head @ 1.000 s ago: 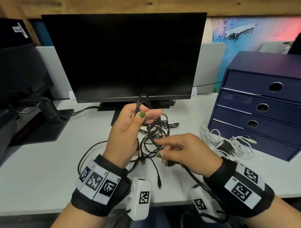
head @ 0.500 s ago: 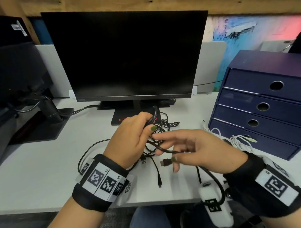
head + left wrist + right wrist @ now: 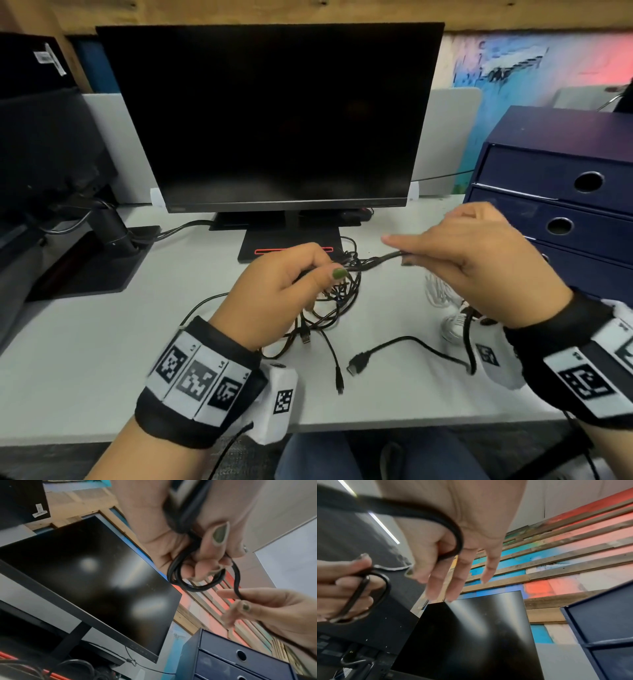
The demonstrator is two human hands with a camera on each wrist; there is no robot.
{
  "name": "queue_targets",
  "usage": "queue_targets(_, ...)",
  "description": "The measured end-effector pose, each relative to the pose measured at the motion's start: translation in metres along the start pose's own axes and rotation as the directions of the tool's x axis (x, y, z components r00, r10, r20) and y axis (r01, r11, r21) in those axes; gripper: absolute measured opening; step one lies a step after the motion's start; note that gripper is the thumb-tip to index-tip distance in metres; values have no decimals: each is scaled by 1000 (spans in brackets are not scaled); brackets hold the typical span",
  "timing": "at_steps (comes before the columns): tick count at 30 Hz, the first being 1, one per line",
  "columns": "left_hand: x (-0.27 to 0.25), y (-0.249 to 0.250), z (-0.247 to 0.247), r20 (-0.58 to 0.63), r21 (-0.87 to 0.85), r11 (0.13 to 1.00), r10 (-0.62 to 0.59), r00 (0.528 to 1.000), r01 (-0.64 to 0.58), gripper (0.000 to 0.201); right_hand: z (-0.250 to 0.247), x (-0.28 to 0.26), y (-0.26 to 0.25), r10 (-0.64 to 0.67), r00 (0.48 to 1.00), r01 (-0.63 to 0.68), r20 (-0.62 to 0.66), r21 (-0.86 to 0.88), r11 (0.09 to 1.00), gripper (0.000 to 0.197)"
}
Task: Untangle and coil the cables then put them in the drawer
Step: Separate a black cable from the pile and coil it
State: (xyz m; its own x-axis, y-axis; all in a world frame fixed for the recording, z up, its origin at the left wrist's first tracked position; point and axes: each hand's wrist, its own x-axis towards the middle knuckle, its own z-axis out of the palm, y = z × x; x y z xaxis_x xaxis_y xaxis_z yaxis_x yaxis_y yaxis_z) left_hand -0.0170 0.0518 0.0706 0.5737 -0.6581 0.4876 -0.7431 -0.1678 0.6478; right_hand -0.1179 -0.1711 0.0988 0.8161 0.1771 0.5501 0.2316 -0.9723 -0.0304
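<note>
1. Nearest on the desk (image 3: 85, 342), the black cable's plug (image 3: 358, 364) has been dropped since a moment ago, so more slack is free for coiling.
2. Further back, small loops are gripped in the curled left hand (image 3: 281, 291).
3. Right of it, the cable (image 3: 383, 257) is pinched by the right hand (image 3: 479, 260), other fingers extended.
4. Far right, the drawers (image 3: 561, 219) are shut.

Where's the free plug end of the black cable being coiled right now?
In the head view, the flat black plug lies on the white desk, near the front edge between both wrists, right of the thin black cable end from the tangled black cable pile.
</note>
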Motion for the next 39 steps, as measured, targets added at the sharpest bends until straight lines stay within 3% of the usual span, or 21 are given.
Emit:
queue_targets(3, 2, 7, 6, 20, -251, 968, -20, 1000, 24, 29, 11, 4, -2, 59, 989, -68, -133, -63, 996, 36)
queue_targets(5, 5, 9, 11, 46, -422, 906, -15, 999, 33, 27, 19, 9, -8, 114, 979, -115, -171, 1, 993, 39)
queue_targets(9, 6, 10, 16, 38, -562, 827, -6, 999, 27, 25, 35, 17, -25, 270, 962, -247, -40, 295, 923, 54)
queue_targets(12, 5, 12, 15, 14, -623, 782, -12, 1000, 19, 25, 42, 20, -38, 272, 961, -268, 45, 389, 881, 62)
queue_targets(15, 4, 14, 15, 4, -679, 734, -12, 1000, 11, 25, 51, 21, -49, 252, 956, -294, 152, 472, 831, 84)
queue_targets(17, 4, 15, 16, -8, -696, 718, -25, 1000, 13, 25, 66, 20, -59, 204, 965, -262, 165, 568, 781, 89)
queue_targets(19, 5, 14, 17, -37, -692, 721, -50, 998, 11, 24, 74, 18, -67, 206, 968, -249, 140, 604, 758, 81)
queue_targets(22, 5, 11, 16, -114, -580, 814, -35, 993, -38, 20, 74, 12, -73, 263, 911, -406, 318, 580, 706, 65)
queue_targets(24, 6, 8, 16, -163, -435, 899, -19, 986, -55, 22, 72, 4, -78, 238, 851, -511, 468, 633, 582, 72)
queue_targets(26, 6, 6, 14, -216, -288, 957, -20, 976, -44, 22, 65, 1, -83, 221, 824, -560, 522, 690, 459, 64)
queue_targets(28, 6, 6, 13, -250, -172, 985, -24, 968, -20, 18, 57, 0, -86, 234, 835, -539, 498, 654, 532, 48)
queue_targets(31, 5, 8, 15, -223, -21, 999, -31, 974, 27, 11, 46, 4, -80, 235, 897, -398, 376, 452, 798, 30)
queue_targets(32, 5, 8, 16, -201, 23, 999, -28, 979, 34, 8, 41, 5, -78, 229, 915, -358, 333, 405, 841, 25)
queue_targets(35, 5, 7, 21, -93, 172, 984, -27, 995, 43, 15, 27, 9, -73, 242, 941, -317, 237, 364, 876, 13)
queue_targets(37, 4, 3, 23, -45, 201, 979, -37, 998, 45, 25, 19, 10, -68, 215, 961, -270, 172, 440, 857, 14)
queue_targets(39, 3, 1, 22, -32, 160, 987, -15, 999, 20, 32, 9, 12, -64, 142, 972, -222, 185, 549, 806, 17)
